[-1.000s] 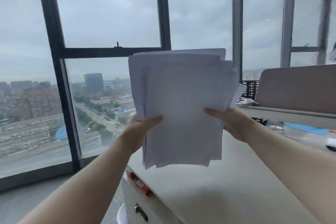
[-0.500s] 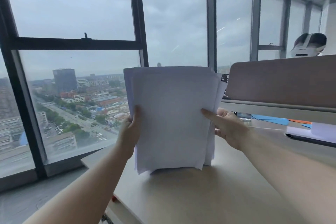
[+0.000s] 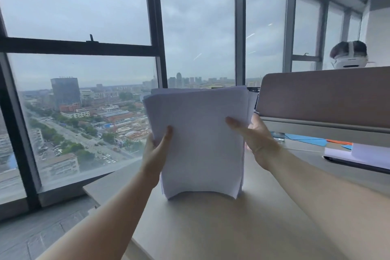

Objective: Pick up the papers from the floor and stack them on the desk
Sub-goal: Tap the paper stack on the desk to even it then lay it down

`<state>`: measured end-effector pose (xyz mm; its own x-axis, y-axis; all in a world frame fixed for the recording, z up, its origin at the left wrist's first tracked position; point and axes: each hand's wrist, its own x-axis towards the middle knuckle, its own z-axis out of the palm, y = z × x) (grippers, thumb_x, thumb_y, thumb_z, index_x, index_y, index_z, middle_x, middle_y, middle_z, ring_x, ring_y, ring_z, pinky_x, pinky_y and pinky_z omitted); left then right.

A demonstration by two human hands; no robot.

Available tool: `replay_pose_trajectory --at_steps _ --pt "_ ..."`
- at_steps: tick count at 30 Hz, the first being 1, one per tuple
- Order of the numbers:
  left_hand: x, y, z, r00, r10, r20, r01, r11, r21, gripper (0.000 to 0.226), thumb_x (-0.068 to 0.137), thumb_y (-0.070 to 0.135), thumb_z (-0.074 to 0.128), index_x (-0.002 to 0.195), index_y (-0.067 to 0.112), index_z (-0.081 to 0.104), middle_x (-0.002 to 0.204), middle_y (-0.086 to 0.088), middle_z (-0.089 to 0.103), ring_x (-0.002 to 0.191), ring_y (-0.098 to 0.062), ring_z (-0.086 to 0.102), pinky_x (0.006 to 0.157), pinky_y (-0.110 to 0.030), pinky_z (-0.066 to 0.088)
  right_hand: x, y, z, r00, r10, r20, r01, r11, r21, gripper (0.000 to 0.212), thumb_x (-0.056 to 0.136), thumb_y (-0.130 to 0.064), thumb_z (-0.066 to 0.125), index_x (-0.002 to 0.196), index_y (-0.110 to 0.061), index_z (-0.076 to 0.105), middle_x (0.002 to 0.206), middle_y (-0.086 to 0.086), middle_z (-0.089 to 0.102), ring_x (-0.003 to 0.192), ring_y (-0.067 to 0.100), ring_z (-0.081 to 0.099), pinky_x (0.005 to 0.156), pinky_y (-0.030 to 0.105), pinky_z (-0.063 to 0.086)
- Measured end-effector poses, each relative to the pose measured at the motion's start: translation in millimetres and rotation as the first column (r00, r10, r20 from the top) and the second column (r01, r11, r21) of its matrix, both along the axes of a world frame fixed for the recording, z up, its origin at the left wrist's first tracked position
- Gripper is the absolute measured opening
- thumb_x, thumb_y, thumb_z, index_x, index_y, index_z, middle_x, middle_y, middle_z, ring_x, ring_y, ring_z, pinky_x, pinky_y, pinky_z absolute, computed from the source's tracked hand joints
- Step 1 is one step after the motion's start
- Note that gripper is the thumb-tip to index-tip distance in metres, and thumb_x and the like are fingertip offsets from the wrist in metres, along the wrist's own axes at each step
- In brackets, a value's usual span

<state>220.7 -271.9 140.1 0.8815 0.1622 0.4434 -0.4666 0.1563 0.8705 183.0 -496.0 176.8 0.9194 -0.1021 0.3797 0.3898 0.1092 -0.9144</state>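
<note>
A bundle of white papers (image 3: 202, 139) stands upright on its lower edge on the pale desk (image 3: 211, 228). The bottom edge bows up a little in the middle. My left hand (image 3: 157, 150) grips the bundle's left side, thumb on the near face. My right hand (image 3: 253, 137) holds the right side, thumb laid across the near face and fingers behind. The sheets' edges are nearly aligned, with a few back sheets showing at the top and right.
A grey desk divider (image 3: 325, 99) rises at the right. Behind it a person's head with a white headset (image 3: 348, 55) shows. Blue and orange paper (image 3: 306, 139) and a white pad (image 3: 358, 156) lie at the right. Large windows (image 3: 84, 69) stand beyond the desk's far-left edge.
The bundle came down from mid-air and now rests with its lower edge on the desk. The sheets sit more evenly together than a second ago. My view has shifted right.
</note>
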Motion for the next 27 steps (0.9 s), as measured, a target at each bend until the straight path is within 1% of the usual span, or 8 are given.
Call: replay_pose_trajectory --at_steps 4,8,11,14,17,20,23,27 --pt "1.3 -8.6 8.0 1.0 -0.005 0.005 0.005 1.0 -0.022 0.017 0.09 0.044 0.052 0.095 0.028 0.057 0.094 0.005 0.064 0.081 -0.009 0.062 0.069 -0.026 0.05 6.3 10.7 8.9 0.988 -0.13 0.084 0.13 0.992 0.007 0.045 0.07 -0.029 0.08 0.11 -0.023 0.06 0.095 -0.004 0.071 0.076 0.006 0.071 0.055 0.018 0.055" --pt "3.3 -14.6 27.7 0.996 0.075 0.043 -0.074 0.997 -0.032 0.029 0.094 0.045 0.042 0.074 0.026 0.04 0.071 0.007 0.039 0.062 -0.008 0.039 0.058 -0.024 0.034 14.4 13.7 23.7 0.977 -0.178 0.121 0.178 0.984 0.015 0.06 0.065 -0.039 0.082 0.118 -0.021 0.058 0.107 -0.002 0.071 0.097 0.016 0.07 0.078 0.032 0.057" --pt "7.1 -13.6 24.6 0.996 0.088 0.03 -0.089 0.996 0.016 0.023 0.097 0.043 0.036 0.086 0.023 0.039 0.07 0.007 0.033 0.06 -0.006 0.033 0.056 -0.023 0.028 14.4 8.4 22.3 0.978 -0.182 0.099 0.182 0.983 0.011 0.075 0.066 -0.041 0.082 0.129 -0.022 0.047 0.114 -0.005 0.066 0.102 0.013 0.066 0.087 0.036 0.056" --pt "11.0 -8.5 2.0 0.999 0.029 -0.026 -0.028 0.998 0.055 0.025 0.095 0.044 0.041 0.096 0.02 0.046 0.081 0.005 0.049 0.068 -0.005 0.046 0.062 -0.023 0.038 12.6 -0.5 0.4 0.995 -0.1 0.025 0.1 0.995 0.002 0.069 0.072 -0.029 0.08 0.129 -0.026 0.041 0.106 -0.01 0.066 0.09 0.006 0.067 0.072 0.026 0.057" --pt "14.8 -6.9 -20.3 0.998 -0.055 -0.041 0.059 0.995 0.083 0.023 0.093 0.044 0.047 0.104 0.027 0.058 0.102 0.003 0.067 0.083 -0.006 0.064 0.074 -0.026 0.052 13.4 -1.9 -19.2 0.997 -0.043 -0.062 0.042 0.999 -0.017 0.057 0.071 -0.025 0.081 0.119 -0.019 0.051 0.101 -0.003 0.071 0.086 0.013 0.071 0.059 0.021 0.056" --pt "14.0 -10.3 -25.8 0.993 -0.099 -0.072 0.103 0.993 0.064 0.017 0.094 0.04 0.046 0.104 0.031 0.057 0.099 0.01 0.067 0.081 0.001 0.065 0.067 -0.019 0.053 19.8 0.8 -28.4 0.99 -0.006 -0.142 0.004 1.0 -0.019 0.049 0.068 -0.021 0.082 0.113 -0.016 0.064 0.097 -0.001 0.075 0.09 0.019 0.071 0.072 0.029 0.057" --pt "17.2 -10.9 -29.3 0.987 -0.131 -0.092 0.138 0.987 0.079 0.019 0.095 0.041 0.044 0.104 0.033 0.059 0.094 0.018 0.071 0.079 0.004 0.069 0.064 -0.015 0.054 22.3 1.1 -35.2 0.972 0.035 -0.231 -0.049 0.997 -0.058 0.028 0.068 -0.019 0.083 0.093 -0.018 0.07 0.098 0.003 0.075 0.095 0.024 0.07 0.091 0.039 0.054" --pt "20.7 -14.9 -43.8 0.98 -0.117 -0.164 0.146 0.974 0.176 0.024 0.098 0.035 0.04 0.116 0.029 0.055 0.107 0.008 0.067 0.102 -0.012 0.063 0.089 -0.029 0.049 23.0 2.6 -47.8 0.953 0.029 -0.303 -0.057 0.995 -0.085 0.021 0.076 -0.013 0.076 0.096 -0.015 0.07 0.094 0.005 0.073 0.091 0.026 0.069 0.09 0.039 0.053"
